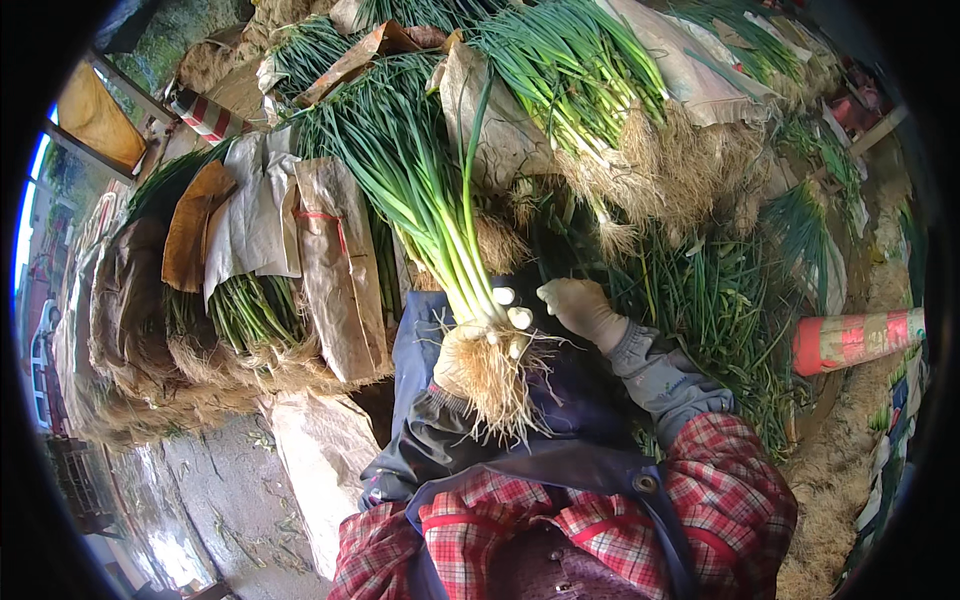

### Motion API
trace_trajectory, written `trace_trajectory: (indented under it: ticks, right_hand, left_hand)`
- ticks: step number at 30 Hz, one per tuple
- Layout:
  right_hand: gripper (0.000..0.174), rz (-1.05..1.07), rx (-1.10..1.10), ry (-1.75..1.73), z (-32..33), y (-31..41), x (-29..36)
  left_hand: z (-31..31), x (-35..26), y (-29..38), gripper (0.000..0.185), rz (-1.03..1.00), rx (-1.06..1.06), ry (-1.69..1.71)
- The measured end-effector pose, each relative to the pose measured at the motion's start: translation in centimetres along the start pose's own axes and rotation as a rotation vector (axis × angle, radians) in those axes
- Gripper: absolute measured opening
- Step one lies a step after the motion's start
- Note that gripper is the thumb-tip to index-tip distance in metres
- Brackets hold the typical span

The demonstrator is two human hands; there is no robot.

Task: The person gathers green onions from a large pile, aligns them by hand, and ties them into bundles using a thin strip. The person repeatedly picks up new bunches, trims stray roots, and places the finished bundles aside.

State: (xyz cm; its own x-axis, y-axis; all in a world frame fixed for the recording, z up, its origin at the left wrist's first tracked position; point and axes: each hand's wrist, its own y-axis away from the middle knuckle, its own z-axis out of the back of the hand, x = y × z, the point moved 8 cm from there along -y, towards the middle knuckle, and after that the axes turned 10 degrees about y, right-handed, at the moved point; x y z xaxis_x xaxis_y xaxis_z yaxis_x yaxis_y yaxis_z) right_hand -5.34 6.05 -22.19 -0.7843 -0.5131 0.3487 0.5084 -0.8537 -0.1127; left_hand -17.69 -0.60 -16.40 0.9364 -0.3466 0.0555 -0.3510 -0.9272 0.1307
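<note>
My left hand [452, 367], in a pale glove, holds a bunch of green onions [461, 277] by their white lower stems. The gloved fingertips wrap round the stems, while most of the palm is hidden behind the roots. Long pale roots [510, 397] hang over my dark blue apron [416, 330], and the green leaves point away from me. To the right of the stems, apart from them, is my gloved right hand [581, 307]. Its fingers are curled in, and nothing shows in it.
Wrapped onion bundles [255, 315] are stacked at the left. More rooted green onions [600, 112] lie ahead on sacking [487, 112]. Loose green leaves [712, 315] heap up at the right, near a red traffic cone [855, 341]. Wet concrete floor [225, 480] shows at lower left.
</note>
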Motion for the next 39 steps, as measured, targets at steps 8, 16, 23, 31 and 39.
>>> trace_trajectory:
  ticks: [8,16,23,31,39]
  right_hand:
    - [0.027,-0.654,-0.240,0.246,11.1,-7.9,-14.3]
    - [0.019,-0.230,0.023,-0.669,2.4,0.4,-1.5]
    - [0.063,-0.429,-0.115,-0.355,1.9,-5.8,-3.6]
    - [0.056,-0.668,0.106,-1.160,-3.7,-0.9,-5.5]
    - [0.059,-0.623,-0.128,-0.840,-1.1,-3.6,-6.6]
  left_hand:
    - [-0.1,-1.4,-2.5,0.029,0.029,-0.039,-0.153]
    - [8.0,1.5,-7.9,0.019,0.214,-0.250,-0.039]
    - [9.7,4.6,-4.8,0.028,0.348,-0.164,-0.121]
    - [10.5,2.2,-4.3,0.031,0.255,-0.186,-0.185]
    - [11.6,1.2,-3.7,0.022,0.113,-0.386,-0.258]
